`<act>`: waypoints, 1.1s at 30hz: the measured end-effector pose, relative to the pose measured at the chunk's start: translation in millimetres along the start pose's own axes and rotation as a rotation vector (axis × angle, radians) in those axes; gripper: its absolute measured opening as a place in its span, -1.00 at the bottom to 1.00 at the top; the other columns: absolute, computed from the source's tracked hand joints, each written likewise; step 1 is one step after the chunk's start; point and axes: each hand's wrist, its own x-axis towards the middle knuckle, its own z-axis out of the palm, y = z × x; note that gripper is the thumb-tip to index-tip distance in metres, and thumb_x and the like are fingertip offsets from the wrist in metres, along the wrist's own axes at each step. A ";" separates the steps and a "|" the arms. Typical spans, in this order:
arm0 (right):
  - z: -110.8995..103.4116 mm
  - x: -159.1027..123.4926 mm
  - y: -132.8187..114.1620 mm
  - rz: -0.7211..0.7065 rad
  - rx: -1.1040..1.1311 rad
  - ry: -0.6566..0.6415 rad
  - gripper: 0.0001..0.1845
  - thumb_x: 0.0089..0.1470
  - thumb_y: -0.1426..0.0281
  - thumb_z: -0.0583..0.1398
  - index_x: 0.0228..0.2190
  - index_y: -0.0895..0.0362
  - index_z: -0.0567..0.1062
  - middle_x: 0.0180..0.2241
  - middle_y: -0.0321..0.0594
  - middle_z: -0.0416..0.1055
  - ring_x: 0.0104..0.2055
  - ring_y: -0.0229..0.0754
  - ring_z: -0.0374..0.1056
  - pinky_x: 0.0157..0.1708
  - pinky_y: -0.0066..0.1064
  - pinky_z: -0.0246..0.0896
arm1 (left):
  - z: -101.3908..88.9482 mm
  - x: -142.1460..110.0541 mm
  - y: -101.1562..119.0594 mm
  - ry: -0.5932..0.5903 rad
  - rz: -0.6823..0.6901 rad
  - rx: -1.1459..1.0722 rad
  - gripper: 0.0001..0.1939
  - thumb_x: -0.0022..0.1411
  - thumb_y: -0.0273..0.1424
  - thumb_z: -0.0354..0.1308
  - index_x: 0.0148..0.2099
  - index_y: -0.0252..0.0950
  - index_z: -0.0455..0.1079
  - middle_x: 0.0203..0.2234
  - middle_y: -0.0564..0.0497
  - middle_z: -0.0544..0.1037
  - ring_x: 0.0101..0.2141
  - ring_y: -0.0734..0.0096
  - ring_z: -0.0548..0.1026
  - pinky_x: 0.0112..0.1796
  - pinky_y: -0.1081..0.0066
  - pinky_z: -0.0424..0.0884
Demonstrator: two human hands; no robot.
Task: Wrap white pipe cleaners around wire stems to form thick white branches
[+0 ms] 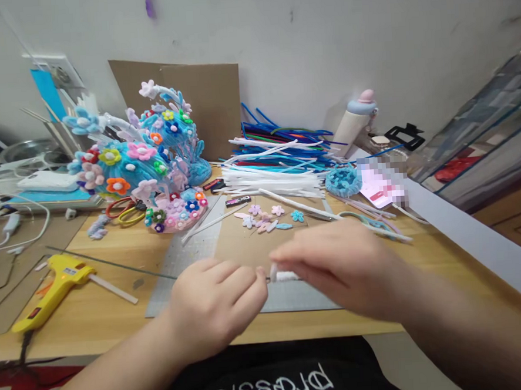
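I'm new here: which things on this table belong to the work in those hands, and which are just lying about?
Seemingly part of the work:
thin dark-green rod, in the left hand
white fuzzy strip, at the right hand
flat grey mat, beneath the hands

Probably just lying about:
cream bottle with blue-and-pink lid
upright brown cardboard sheet
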 end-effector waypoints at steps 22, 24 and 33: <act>14.7 -16.5 -13.1 0.035 -0.020 -0.028 -0.83 0.15 0.51 0.07 -0.36 0.18 0.47 -0.51 -0.28 0.43 -0.49 -0.30 0.29 -0.48 -0.44 0.04 | 1.9 0.4 0.4 0.073 -0.044 0.050 -0.95 0.16 -0.54 0.14 -0.27 -0.35 0.39 -0.58 0.08 0.51 -0.57 0.44 0.40 -0.54 0.37 0.17; 4.3 -6.8 -4.9 0.080 0.017 0.038 -0.85 0.15 0.48 0.10 -0.32 0.16 0.49 -0.44 -0.28 0.48 -0.42 -0.31 0.33 -0.41 -0.47 0.11 | -0.5 2.9 3.7 0.073 -0.015 0.016 -0.96 0.15 -0.55 0.15 -0.31 -0.35 0.39 -0.60 0.09 0.50 -0.60 0.45 0.38 -0.57 0.37 0.14; 19.9 4.5 36.4 0.393 0.698 -0.312 -0.80 0.09 0.33 0.17 -0.40 0.21 0.52 -0.56 -0.31 0.37 -0.53 -0.34 0.23 -0.54 -0.52 0.11 | -16.5 9.1 7.6 0.191 -0.162 -0.166 -0.91 0.09 -0.60 0.19 -0.40 -0.35 0.38 -0.69 0.10 0.43 -0.65 0.51 0.31 -0.57 0.44 0.22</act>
